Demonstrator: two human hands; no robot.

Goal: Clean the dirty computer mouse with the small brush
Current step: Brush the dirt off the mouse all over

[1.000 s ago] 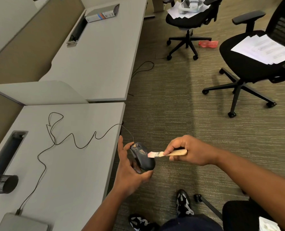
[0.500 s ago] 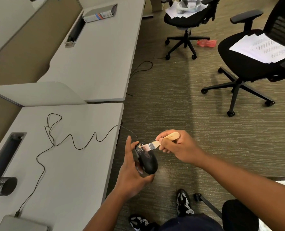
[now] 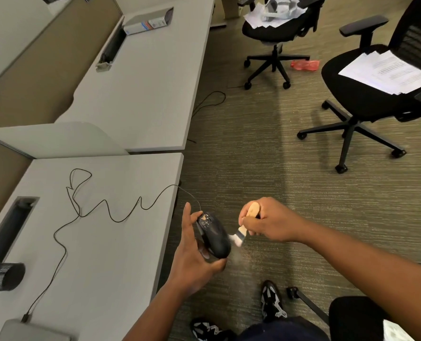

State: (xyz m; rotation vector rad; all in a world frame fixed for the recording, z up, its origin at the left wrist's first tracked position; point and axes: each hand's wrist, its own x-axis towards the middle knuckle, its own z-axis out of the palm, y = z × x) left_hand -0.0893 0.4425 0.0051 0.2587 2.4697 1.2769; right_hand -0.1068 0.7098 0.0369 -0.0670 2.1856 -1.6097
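Observation:
A black wired computer mouse (image 3: 214, 235) hangs over the carpet just off the desk's right edge, with pale crumbs of dirt near its front end. My left hand (image 3: 194, 254) grips it from the left and below, thumb under its rear end. My right hand (image 3: 271, 222) holds a small brush (image 3: 245, 225) with a wooden handle. The brush's pale bristles touch the mouse's right side, near its rear. The mouse's thin black cable (image 3: 101, 210) snakes across the desk.
A grey desk (image 3: 106, 254) lies to the left with a black cup (image 3: 5, 276) and a grey device (image 3: 32, 331) at its near edge. Two black office chairs (image 3: 367, 94) carrying papers stand on the carpet. My shoes (image 3: 271, 301) are below.
The brush swept from the mouse's front end down along its right side toward the rear. My right hand turned so the handle now points up. The left hand kept its hold.

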